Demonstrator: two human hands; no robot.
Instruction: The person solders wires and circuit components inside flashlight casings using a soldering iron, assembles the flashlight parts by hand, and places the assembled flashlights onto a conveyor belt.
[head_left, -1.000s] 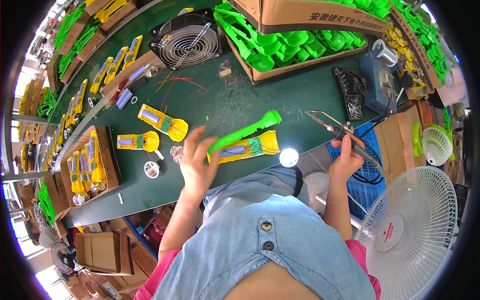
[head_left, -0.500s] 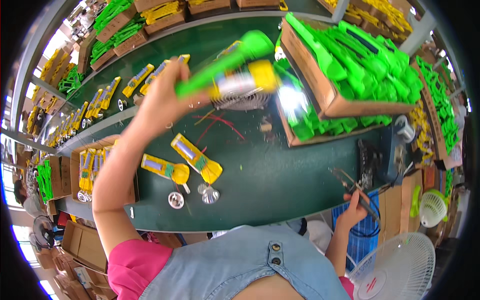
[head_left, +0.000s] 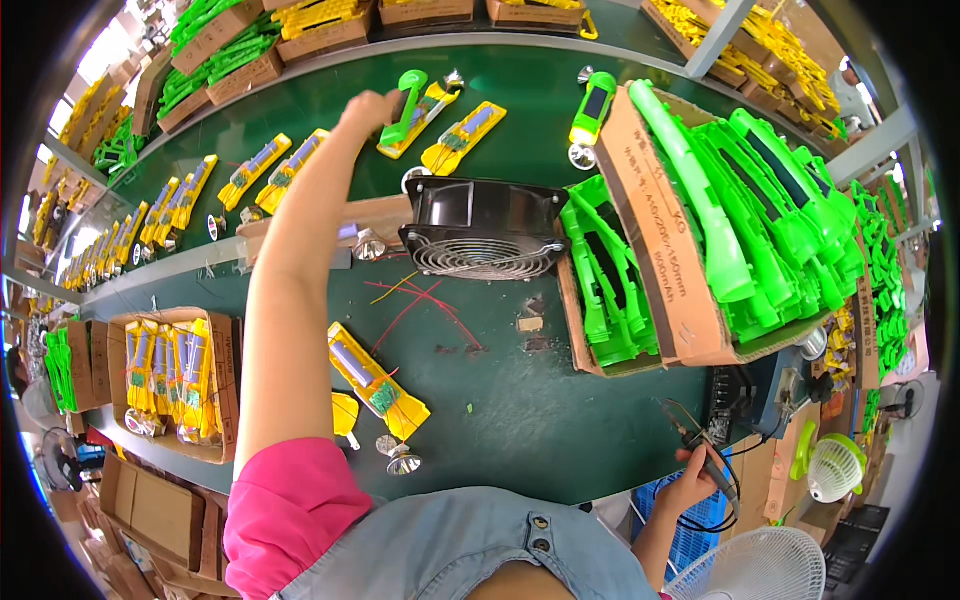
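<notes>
Left: brown carton (head_left: 229,385) packed with yellow flashlight halves (head_left: 172,370). Left hand (head_left: 368,112) at far bench (head_left: 530,430), fingertips at green shell (head_left: 398,130), which overlies a yellow half (head_left: 428,116); pinch or light touch, cannot tell. Centre: black axial fan (head_left: 490,208). Right: right hand (head_left: 690,487), fingers wrapped round soldering iron (head_left: 719,474), tip pointing away from body.

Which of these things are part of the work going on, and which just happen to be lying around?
Part of the work, judging by the hands:
green casing, at the left hand
yellow casing that it overlaps
soldering iron, in the right hand

Seemingly just lying about:
black fan on the bench
white fan, lower right
open cardboard box, lower left
</notes>
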